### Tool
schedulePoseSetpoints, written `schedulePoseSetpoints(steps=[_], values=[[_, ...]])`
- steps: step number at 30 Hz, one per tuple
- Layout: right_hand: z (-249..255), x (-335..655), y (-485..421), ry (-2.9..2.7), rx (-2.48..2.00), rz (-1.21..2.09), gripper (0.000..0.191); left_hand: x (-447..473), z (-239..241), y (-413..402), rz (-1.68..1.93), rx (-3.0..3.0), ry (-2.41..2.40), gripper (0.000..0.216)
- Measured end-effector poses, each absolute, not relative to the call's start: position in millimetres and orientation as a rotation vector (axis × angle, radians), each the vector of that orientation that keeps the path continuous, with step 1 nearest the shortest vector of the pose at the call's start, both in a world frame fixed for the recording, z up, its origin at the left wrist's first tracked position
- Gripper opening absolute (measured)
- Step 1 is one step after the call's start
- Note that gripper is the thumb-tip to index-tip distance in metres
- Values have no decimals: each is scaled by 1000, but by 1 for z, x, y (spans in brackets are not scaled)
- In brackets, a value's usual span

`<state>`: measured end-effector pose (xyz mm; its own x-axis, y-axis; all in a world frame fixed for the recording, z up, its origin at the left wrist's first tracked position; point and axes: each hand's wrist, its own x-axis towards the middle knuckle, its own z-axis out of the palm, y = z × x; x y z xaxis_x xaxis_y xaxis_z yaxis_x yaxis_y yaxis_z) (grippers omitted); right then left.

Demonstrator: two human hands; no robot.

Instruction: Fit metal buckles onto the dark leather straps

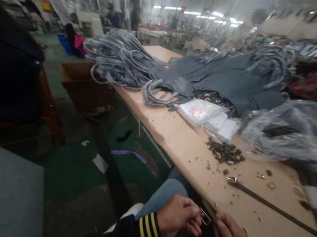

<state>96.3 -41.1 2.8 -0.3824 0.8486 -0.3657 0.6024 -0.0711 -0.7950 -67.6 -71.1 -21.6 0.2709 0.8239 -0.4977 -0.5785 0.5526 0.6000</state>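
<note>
Low in the head view, beside the table's near edge, my left hand (178, 216) pinches a gold rectangular metal buckle (205, 216) between thumb and fingers. Just right of it is my right hand (232, 235), its fingers pressed around the end of a narrow olive strap (209, 210); the rest of that strap is mostly hidden. The buckle and the strap end are close together, and I cannot tell if they touch. On the tabletop lies another dark strap (276, 210) with a gold buckle (231, 180) on its end.
The table (168, 134) bears a pile of small dark metal parts (224, 152), loose gold buckles (270, 185), clear plastic bags (293, 129), and stacked grey fabric pieces with looped straps (119, 59). A cardboard box (88, 88) stands on the floor. Other people are farther back.
</note>
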Motion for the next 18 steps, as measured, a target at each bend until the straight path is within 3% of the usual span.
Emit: schedulePoseSetpoints(steps=[12, 18], values=[[-2, 120, -39, -1630, -1405, 2016, 38, -57, -27, -58, 863, 235, 838, 25], [-13, 133, -32, -1552, -1314, 2138, 39, -52, -29, -50, 778, 139, 746, 25]])
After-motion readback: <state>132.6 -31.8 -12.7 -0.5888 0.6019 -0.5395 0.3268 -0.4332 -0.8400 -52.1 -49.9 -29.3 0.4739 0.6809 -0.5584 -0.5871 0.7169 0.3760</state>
